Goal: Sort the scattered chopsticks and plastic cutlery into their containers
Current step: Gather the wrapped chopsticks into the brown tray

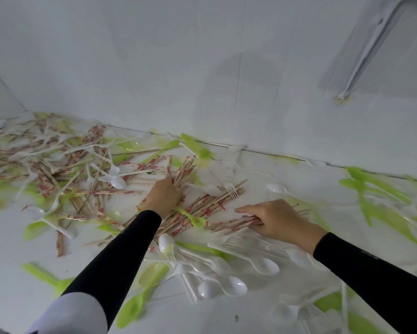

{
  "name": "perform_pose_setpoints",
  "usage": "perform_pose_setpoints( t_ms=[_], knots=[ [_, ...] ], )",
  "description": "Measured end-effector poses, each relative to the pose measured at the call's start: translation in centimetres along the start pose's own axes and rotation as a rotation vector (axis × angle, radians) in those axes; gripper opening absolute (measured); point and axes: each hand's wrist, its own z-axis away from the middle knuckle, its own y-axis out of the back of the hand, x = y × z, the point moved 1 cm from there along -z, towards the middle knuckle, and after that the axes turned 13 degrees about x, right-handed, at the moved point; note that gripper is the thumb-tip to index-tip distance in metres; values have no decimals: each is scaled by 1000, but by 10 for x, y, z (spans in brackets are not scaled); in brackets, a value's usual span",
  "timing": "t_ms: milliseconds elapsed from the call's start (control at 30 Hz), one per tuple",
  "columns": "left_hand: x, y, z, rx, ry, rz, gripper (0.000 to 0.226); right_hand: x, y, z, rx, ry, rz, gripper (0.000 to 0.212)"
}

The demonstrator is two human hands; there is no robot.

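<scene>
Left hand [164, 196] curls round chopsticks [209, 206] beside the green spoon [193, 219]; right hand [274, 220] pinches more. Light, stiff, slippery sticks: I'd grip them mid-length.

A black long sleeve [120, 256] runs down to the left hand [162, 197], and a matching black sleeve [371, 268] to the right hand [277, 219]; both hands are bare. A pale grey short sleeve [77, 314] covers the left upper arm.
</scene>
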Motion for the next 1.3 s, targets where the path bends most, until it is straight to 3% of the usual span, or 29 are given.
perform_pose_setpoints(
  t_ms=[100, 233, 400, 467, 633, 767, 1000, 1100, 1200, 1300],
  knots=[
    [-2, 4, -3, -16, 32, -68, 17, -16, -9, -25, -80, 35, 100, 45],
    [-11, 27, -10, -24, 34, -137, 38, -39, -40, -56, -120, 184, 115, 44],
    [-34, 60, -15, -57, -28, -243, 38, -47, -71, -72, -143, 274, 230, 39],
    [-41, 69, -14, -93, -57, -311, 32, -43, -70, -70, -118, 280, 261, 26],
    [-49, 74, -2, -201, 40, -347, 23, -24, -39, -63, -93, 136, 240, 26],
    [-49, 72, 14, -246, 118, -27, 21, 6, -4, -50, -148, -81, 185, 30],
    [-48, 88, 59, 68, 165, 681, 37, 12, 36, -36, -1, -329, -84, 35],
    [-54, 95, 69, 72, 208, 883, 30, 0, 45, -43, -88, -318, 225, 49],
    [-70, 104, 72, 101, 171, 835, 26, -23, 51, -56, -100, -261, 585, 80],
    [-87, 119, 74, 172, 175, 867, 23, -51, 53, -76, -70, -280, 654, 82]
  ],
)
